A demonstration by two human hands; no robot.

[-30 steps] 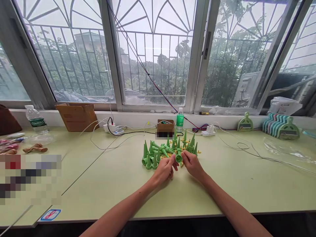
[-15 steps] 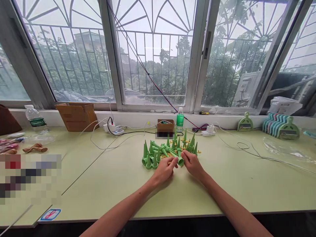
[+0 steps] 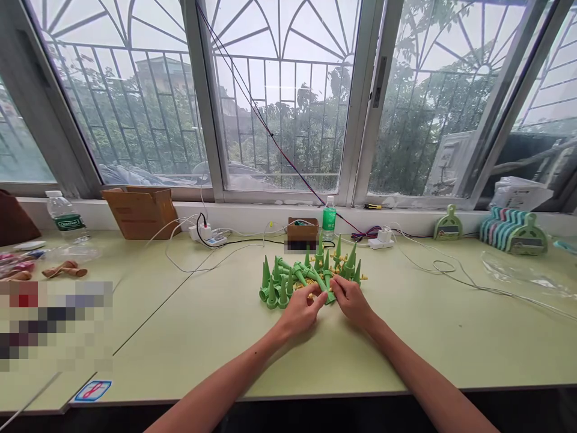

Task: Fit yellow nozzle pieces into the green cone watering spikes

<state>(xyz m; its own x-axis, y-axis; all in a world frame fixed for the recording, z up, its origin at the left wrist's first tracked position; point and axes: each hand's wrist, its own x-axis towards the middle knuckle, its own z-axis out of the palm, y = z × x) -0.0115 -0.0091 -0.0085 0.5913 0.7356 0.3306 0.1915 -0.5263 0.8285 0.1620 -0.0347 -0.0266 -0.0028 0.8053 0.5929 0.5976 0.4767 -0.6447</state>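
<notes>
A pile of green plant watering spikes (image 3: 283,296) covers the table in front of me, some upright, others lying across each other. Among them show small yellow valves (image 3: 363,278). One green watering spike (image 3: 330,297) slants between my hands, its wide end toward me. My left hand (image 3: 305,308) is closed on it, thumb along its side and fingers partly hidden behind. Pinched tight, my right hand (image 3: 349,296) touches or nearly touches the spike's right side; what its fingertips hold is hidden.
Behind the pile stand a small brown box (image 3: 303,230) and a green-labelled bottle (image 3: 329,219). White cables (image 3: 225,264) run along the back. An open carton (image 3: 142,213) is at back left; small dustpans (image 3: 509,231) line up at back right.
The spike in my left hand has turned: its open end faced me, then swung right, and now tips downward. My left thumb has shifted along it. The right hand has hardly moved.
</notes>
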